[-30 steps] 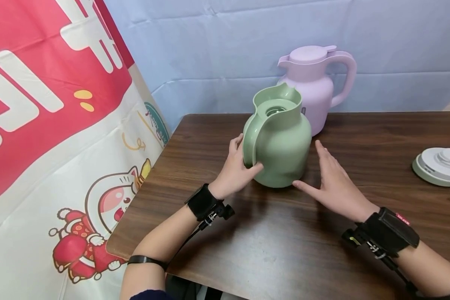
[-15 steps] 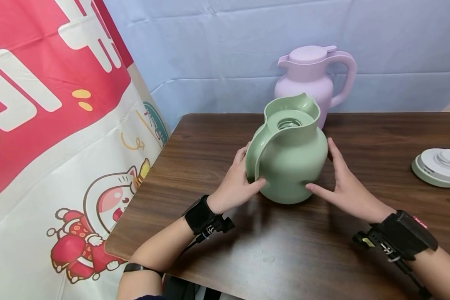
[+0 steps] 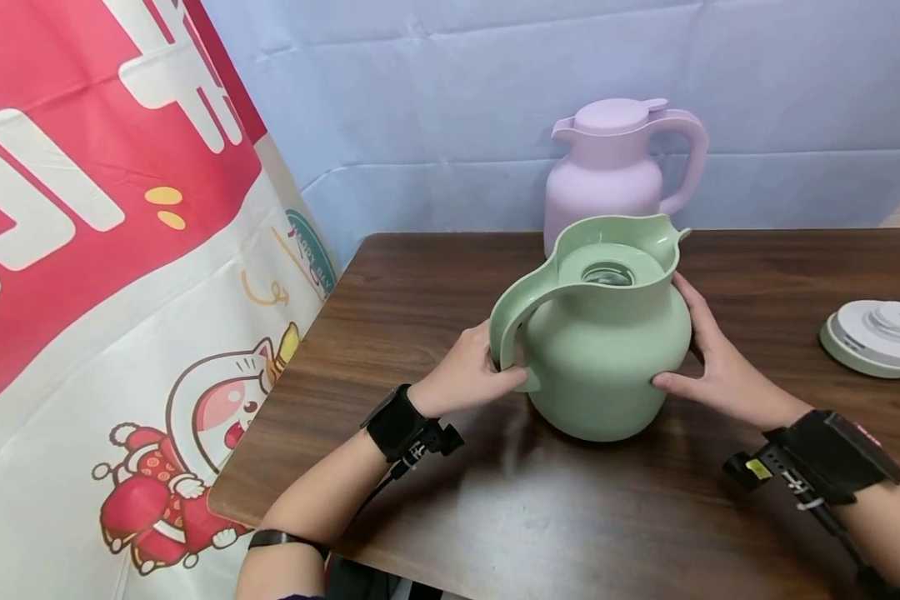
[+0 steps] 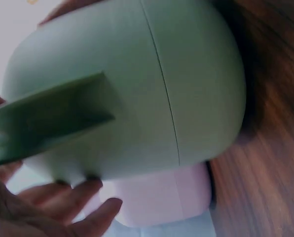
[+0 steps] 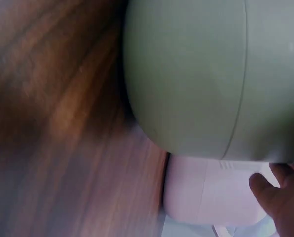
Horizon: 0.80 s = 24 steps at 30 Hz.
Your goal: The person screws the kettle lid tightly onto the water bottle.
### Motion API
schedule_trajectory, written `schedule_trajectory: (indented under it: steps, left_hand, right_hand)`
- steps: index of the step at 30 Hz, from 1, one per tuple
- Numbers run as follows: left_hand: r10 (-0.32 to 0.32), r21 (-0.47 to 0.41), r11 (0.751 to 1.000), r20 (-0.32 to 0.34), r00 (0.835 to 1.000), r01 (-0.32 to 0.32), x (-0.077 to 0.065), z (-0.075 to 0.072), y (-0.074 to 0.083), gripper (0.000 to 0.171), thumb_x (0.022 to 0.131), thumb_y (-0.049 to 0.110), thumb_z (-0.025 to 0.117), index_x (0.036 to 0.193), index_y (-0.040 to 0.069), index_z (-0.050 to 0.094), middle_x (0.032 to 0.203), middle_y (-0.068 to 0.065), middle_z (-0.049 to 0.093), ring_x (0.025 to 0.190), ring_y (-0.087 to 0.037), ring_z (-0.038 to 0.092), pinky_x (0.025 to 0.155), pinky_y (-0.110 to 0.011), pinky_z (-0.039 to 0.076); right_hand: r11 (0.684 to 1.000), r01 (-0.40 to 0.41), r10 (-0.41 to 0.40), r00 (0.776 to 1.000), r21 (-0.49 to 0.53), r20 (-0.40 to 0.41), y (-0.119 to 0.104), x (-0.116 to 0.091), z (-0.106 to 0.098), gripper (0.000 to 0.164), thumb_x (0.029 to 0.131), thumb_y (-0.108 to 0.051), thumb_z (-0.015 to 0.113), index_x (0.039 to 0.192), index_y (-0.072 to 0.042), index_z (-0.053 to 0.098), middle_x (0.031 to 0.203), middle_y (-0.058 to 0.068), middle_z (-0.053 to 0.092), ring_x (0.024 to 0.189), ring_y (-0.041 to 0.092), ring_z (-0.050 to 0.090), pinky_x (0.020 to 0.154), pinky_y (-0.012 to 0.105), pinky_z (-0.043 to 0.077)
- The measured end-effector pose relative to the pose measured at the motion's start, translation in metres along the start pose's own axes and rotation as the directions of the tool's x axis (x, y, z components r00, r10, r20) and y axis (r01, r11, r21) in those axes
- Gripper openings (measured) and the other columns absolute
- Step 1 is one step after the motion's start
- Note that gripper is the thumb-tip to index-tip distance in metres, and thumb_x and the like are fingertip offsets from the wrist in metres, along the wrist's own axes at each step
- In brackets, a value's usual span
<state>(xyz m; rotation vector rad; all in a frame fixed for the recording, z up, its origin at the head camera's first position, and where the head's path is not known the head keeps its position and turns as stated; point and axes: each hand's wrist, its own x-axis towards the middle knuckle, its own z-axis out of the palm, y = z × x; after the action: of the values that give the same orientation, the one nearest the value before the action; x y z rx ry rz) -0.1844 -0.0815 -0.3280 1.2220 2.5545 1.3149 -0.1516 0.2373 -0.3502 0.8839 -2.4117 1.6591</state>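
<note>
A light-green thermos jug point(image 3: 607, 358) stands upright on the table, its top showing a round opening point(image 3: 607, 273). Its spout points right and its handle point(image 3: 506, 325) left. My left hand point(image 3: 461, 375) holds the jug at the handle side, thumb near the handle's lower end. In the left wrist view, fingers point(image 4: 83, 197) of this hand touch the jug's body on the far side. My right hand point(image 3: 735, 375) holds the opposite side, thumb in front and fingers behind, partly hidden. The right wrist view shows the jug's lower body point(image 5: 186, 74) close up.
A lilac thermos jug point(image 3: 607, 179) with its lid on stands behind the green one, partly covered by it. At the right lies a white and green lid point(image 3: 881, 333). The wooden table point(image 3: 570, 525) ends at the left beside a printed cloth point(image 3: 60, 350).
The green jug has come nearer and to the right, turning so that its spout now points right. My right hand, first apart from it, has closed in on its side; the left stays by the handle.
</note>
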Motion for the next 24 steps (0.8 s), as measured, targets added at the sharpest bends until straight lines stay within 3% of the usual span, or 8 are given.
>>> schedule_trajectory:
  steps: [2, 5, 9, 11, 15, 24]
  left_hand:
    - [0.012, -0.022, 1.0, 0.03, 0.999, -0.011, 0.002, -0.002, -0.004, 0.051, 0.083, 0.013, 0.059, 0.133, 0.011, 0.049, 0.118, -0.007, 0.057, 0.084, -0.009, 0.05, 0.075, -0.026, 0.042]
    - [0.016, -0.094, 0.996, 0.085, 0.996, -0.008, 0.008, -0.004, -0.01, 0.052, 0.083, 0.007, 0.057, 0.135, 0.009, 0.048, 0.133, -0.006, 0.053, 0.078, -0.008, 0.046, 0.077, -0.025, 0.038]
    - [0.026, -0.206, 0.978, 0.152, 0.988, 0.006, 0.018, -0.006, -0.017, 0.056, 0.083, 0.0, 0.054, 0.137, 0.004, 0.045, 0.14, -0.011, 0.047, 0.101, -0.009, 0.056, 0.092, -0.025, 0.04]
    - [0.046, -0.252, 0.968, 0.176, 0.983, 0.0, 0.022, -0.007, -0.019, 0.06, 0.082, -0.004, 0.052, 0.141, 0.001, 0.04, 0.144, -0.015, 0.041, 0.127, -0.015, 0.044, 0.103, -0.03, 0.036]
    - [0.075, -0.347, 0.938, 0.221, 0.972, 0.007, 0.027, -0.009, -0.016, 0.065, 0.084, -0.012, 0.046, 0.145, -0.006, 0.027, 0.15, -0.022, 0.028, 0.136, -0.029, 0.033, 0.108, -0.039, 0.03]
    - [0.069, -0.506, 0.862, 0.176, 0.982, 0.029, 0.027, 0.002, -0.024, 0.061, 0.095, -0.008, 0.046, 0.15, 0.001, 0.02, 0.154, -0.016, 0.022, 0.138, -0.028, 0.029, 0.107, -0.036, 0.031]
  right_hand:
    - [0.999, 0.009, -0.009, 1.0, 0.031, 0.018, 0.001, 0.0, -0.004, 0.102, 0.085, -0.006, 0.07, 0.153, -0.025, -0.003, 0.156, 0.002, 0.003, 0.134, 0.003, 0.018, 0.092, 0.011, 0.027]
    - [0.996, 0.003, -0.006, 1.0, 0.088, 0.031, 0.0, -0.001, -0.008, 0.094, 0.088, -0.02, 0.068, 0.153, -0.023, 0.0, 0.154, 0.001, 0.012, 0.132, 0.004, 0.024, 0.091, 0.013, 0.029]
    - [0.987, 0.009, -0.013, 1.0, 0.159, 0.02, 0.002, -0.003, -0.01, 0.09, 0.088, -0.026, 0.068, 0.153, -0.019, 0.006, 0.147, 0.002, 0.022, 0.125, 0.009, 0.033, 0.088, 0.017, 0.034]
    - [0.984, 0.02, -0.022, 1.0, 0.175, 0.006, 0.002, -0.004, -0.009, 0.091, 0.087, -0.024, 0.07, 0.153, -0.018, 0.008, 0.145, 0.003, 0.024, 0.123, 0.011, 0.035, 0.086, 0.017, 0.035]
    - [0.988, 0.011, -0.007, 1.0, 0.156, -0.03, -0.003, -0.007, -0.007, 0.092, 0.085, -0.022, 0.072, 0.152, -0.019, 0.011, 0.143, 0.003, 0.027, 0.12, 0.013, 0.037, 0.085, 0.017, 0.036]
    - [0.994, -0.008, 0.017, 0.996, 0.107, -0.084, -0.006, -0.01, -0.003, 0.091, 0.084, -0.021, 0.073, 0.152, -0.021, 0.013, 0.143, 0.002, 0.026, 0.118, 0.015, 0.036, 0.082, 0.018, 0.035]
